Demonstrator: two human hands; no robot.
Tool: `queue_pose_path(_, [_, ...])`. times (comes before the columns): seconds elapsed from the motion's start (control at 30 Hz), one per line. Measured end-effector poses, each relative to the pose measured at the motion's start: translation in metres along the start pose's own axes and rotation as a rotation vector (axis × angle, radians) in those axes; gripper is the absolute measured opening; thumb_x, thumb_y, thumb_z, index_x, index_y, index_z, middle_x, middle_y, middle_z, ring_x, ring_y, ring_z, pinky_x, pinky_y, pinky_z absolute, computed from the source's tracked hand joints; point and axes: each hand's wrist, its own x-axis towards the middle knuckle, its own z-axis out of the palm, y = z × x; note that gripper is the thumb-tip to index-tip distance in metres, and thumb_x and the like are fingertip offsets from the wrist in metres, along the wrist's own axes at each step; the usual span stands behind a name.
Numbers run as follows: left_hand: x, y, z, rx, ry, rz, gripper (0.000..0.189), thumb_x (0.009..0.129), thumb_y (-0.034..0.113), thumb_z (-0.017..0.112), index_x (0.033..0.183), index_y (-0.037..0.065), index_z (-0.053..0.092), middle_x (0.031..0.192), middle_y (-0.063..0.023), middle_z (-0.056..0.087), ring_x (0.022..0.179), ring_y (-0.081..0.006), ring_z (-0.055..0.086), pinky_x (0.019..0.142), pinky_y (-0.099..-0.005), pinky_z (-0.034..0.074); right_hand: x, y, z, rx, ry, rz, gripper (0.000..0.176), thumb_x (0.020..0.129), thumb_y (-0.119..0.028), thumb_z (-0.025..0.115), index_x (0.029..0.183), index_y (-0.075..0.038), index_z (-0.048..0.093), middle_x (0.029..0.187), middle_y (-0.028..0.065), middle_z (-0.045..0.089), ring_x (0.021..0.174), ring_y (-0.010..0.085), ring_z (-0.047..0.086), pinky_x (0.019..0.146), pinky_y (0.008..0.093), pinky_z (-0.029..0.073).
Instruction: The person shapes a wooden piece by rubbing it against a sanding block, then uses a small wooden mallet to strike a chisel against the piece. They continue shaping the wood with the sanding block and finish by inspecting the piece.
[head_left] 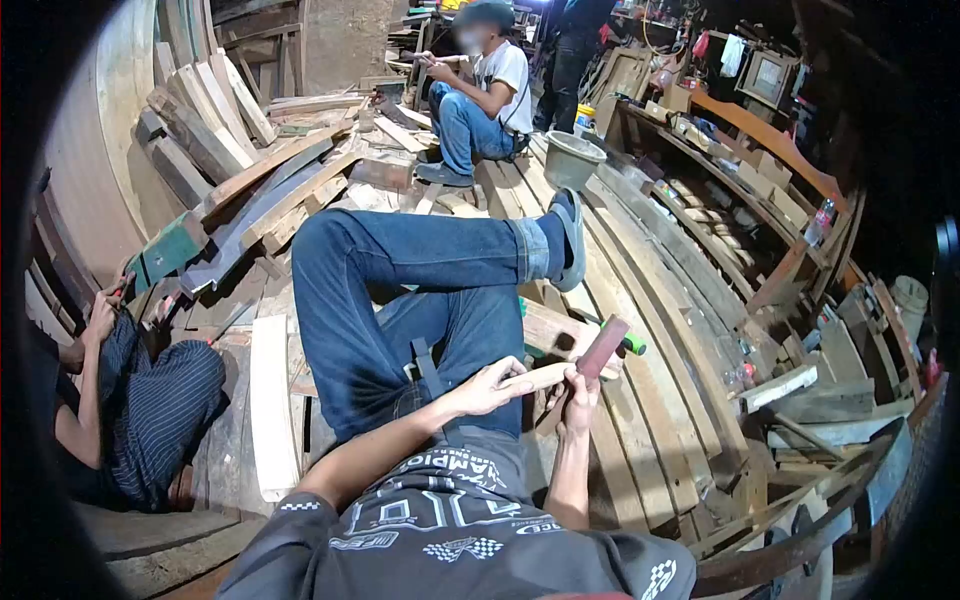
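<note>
My left hand is closed around the near end of a short, pale wooden piece in front of my lap. Closed as well, my right hand grips a flat reddish-brown block, which tilts up and away to the right. The far end of the wooden piece meets my right fingers beside the block; whether the two touch is hidden. Behind them lies a wooden block with a dark hole. Just right of the reddish-brown block is a bright green object, partly hidden.
Long planks run along my right side. A pale board lies to the left. One co-worker sits ahead near a grey bucket; another sits at left by a green-painted beam. Someone stands at the back. Timber piles surround us.
</note>
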Motion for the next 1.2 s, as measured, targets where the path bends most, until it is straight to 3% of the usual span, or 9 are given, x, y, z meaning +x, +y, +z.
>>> queue_pose_path(0.3, [0.0,-0.003,-0.004,0.099,0.049,0.025,0.037,0.096,0.034,0.066,0.11,0.001,0.056,0.083,-0.0029,0.06,0.074,-0.0094,0.054,0.063,-0.0264,0.045,-0.005,-0.005,0.002,-0.042,-0.047,0.055,0.017,0.091,-0.017,0.064,0.086,-0.003,0.057,0.057,0.0033,0.055,0.04,0.0129,0.052,0.035,0.0255,0.044])
queue_pose_path(0.47, [0.005,-0.014,-0.003,0.004,-0.004,0.074,0.039,0.094,0.033,0.069,0.114,0.006,0.05,0.077,0.0033,0.051,0.061,-0.0041,0.046,0.051,-0.0204,0.037,-0.003,-0.003,-0.002,-0.075,-0.068,0.025,0.015,0.09,-0.015,0.064,0.086,-0.002,0.057,0.056,0.0037,0.055,0.038,0.0135,0.051,0.035,0.0264,0.043])
queue_pose_path(0.57, [0.0,-0.001,-0.004,-0.047,-0.005,-0.036,0.035,0.094,0.026,0.07,0.113,0.0,0.056,0.099,-0.005,0.059,0.094,-0.0101,0.054,0.081,-0.0258,0.047,-0.004,-0.004,0.001,-0.041,-0.071,0.027,0.014,0.09,-0.014,0.063,0.086,-0.002,0.057,0.056,0.0039,0.055,0.038,0.0137,0.051,0.034,0.0259,0.043])
queue_pose_path(0.7, [0.001,-0.002,-0.004,-0.061,-0.008,-0.045,0.033,0.094,0.024,0.069,0.114,0.002,0.056,0.096,-0.0024,0.059,0.081,-0.0085,0.054,0.069,-0.0238,0.046,-0.004,-0.001,-0.001,0.004,-0.054,0.052,0.012,0.09,-0.013,0.062,0.089,-0.002,0.057,0.058,0.0041,0.055,0.039,0.0138,0.052,0.034,0.0258,0.044])
queue_pose_path(0.73, [0.001,0.001,-0.004,-0.109,-0.014,-0.125,0.031,0.094,0.021,0.068,0.115,0.002,0.055,0.089,-0.0004,0.058,0.066,-0.0064,0.05,0.056,-0.0229,0.042,-0.004,0.0,-0.002,0.009,-0.058,0.067,0.012,0.09,-0.013,0.063,0.09,-0.002,0.057,0.059,0.0039,0.055,0.039,0.0136,0.052,0.034,0.0258,0.044])
queue_pose_path(0.83, [0.003,-0.008,-0.003,-0.126,-0.026,-0.082,0.028,0.096,0.023,0.065,0.114,0.004,0.057,0.079,0.0024,0.052,0.061,-0.0049,0.045,0.052,-0.0211,0.036,-0.003,0.003,-0.005,0.022,-0.063,0.076,0.014,0.089,-0.015,0.064,0.087,-0.002,0.058,0.059,0.0038,0.055,0.039,0.0135,0.051,0.034,0.0257,0.044])
queue_pose_path(1.03, [0.004,-0.008,-0.012,-0.161,-0.105,-0.195,0.03,0.099,0.03,0.057,0.107,0.002,0.062,0.067,0.0014,0.049,0.057,-0.0082,0.045,0.051,-0.0242,0.035,-0.003,0.004,-0.006,0.002,-0.027,0.095,0.018,0.09,-0.018,0.063,0.08,-0.003,0.059,0.057,0.0037,0.054,0.038,0.0141,0.051,0.033,0.026,0.043])
queue_pose_path(1.2, [0.002,-0.003,-0.012,-0.212,-0.154,-0.169,0.036,0.097,0.031,0.064,0.116,0.001,0.061,0.069,0.0028,0.051,0.059,-0.0058,0.045,0.052,-0.0226,0.035,-0.006,-0.001,-0.001,0.059,0.013,0.097,0.017,0.09,-0.018,0.06,0.08,-0.004,0.058,0.056,0.003,0.051,0.038,0.0143,0.05,0.033,0.0265,0.043])
